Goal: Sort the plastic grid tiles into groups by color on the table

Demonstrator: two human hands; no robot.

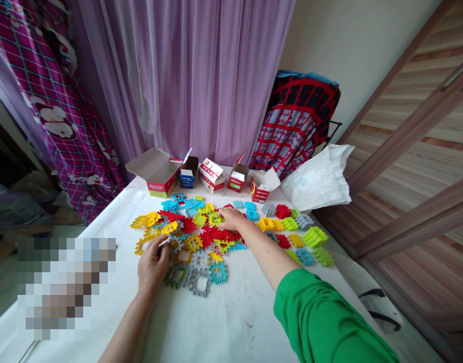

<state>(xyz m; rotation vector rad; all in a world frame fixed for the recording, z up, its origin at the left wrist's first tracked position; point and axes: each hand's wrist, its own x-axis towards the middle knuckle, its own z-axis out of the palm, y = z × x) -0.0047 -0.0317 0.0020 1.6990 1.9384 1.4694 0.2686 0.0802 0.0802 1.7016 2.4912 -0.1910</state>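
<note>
A pile of plastic interlocking building pieces (200,259) in red, yellow, blue, green and grey covers the middle of the table. At the pile's left side is my left hand (153,262), its fingers curled and closed at the lower edge of a tilted yellow window-shaped piece (170,227). My right hand (232,219) reaches across into the back of the pile. Its fingertips close on a light green piece (215,219), partly hidden by the fingers. Red pieces (216,237) lie just below that hand.
Small stacks of sorted pieces (296,240) stand at the right. Along the back are several cardboard boxes, among them a large open box (159,187) and a blue box (187,180). A white bag (316,179) sits at the back right corner. A blurred-out area (67,287) covers the left edge.
</note>
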